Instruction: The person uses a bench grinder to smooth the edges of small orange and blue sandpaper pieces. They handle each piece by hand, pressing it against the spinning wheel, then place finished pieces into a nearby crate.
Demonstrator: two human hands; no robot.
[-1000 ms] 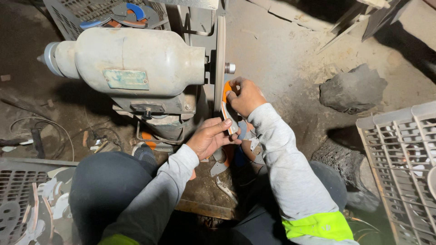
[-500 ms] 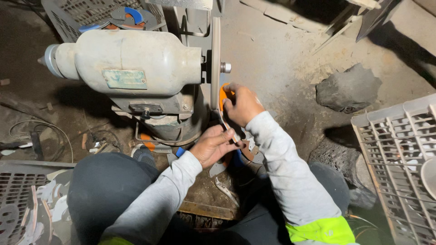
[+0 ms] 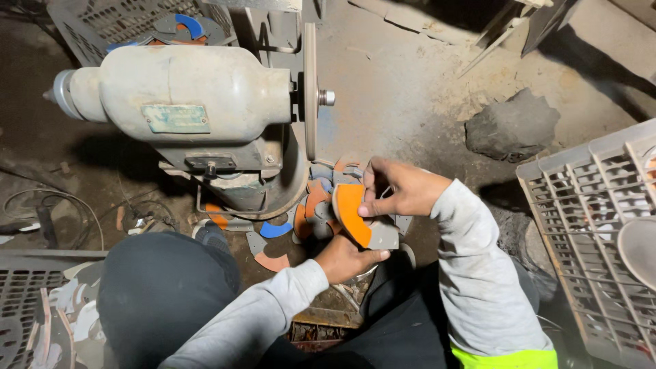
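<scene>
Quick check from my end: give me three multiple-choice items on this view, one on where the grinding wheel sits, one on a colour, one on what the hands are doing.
1. Where is the thin grinding wheel relative to the motor housing?
A. at the end toward the right of the picture
B. at the end toward the left
C. underneath it

2. What colour is the curved piece being held?
A. all blue
B. orange with a grey end
C. green

3. How is that piece held?
A. lying loose on the floor
C. by the left hand alone
B. between right hand and left hand

Answers: 1 A, the disc sits on the shaft at that end. 2 B, orange face, grey tip. 3 B, both hands touch it.
</scene>
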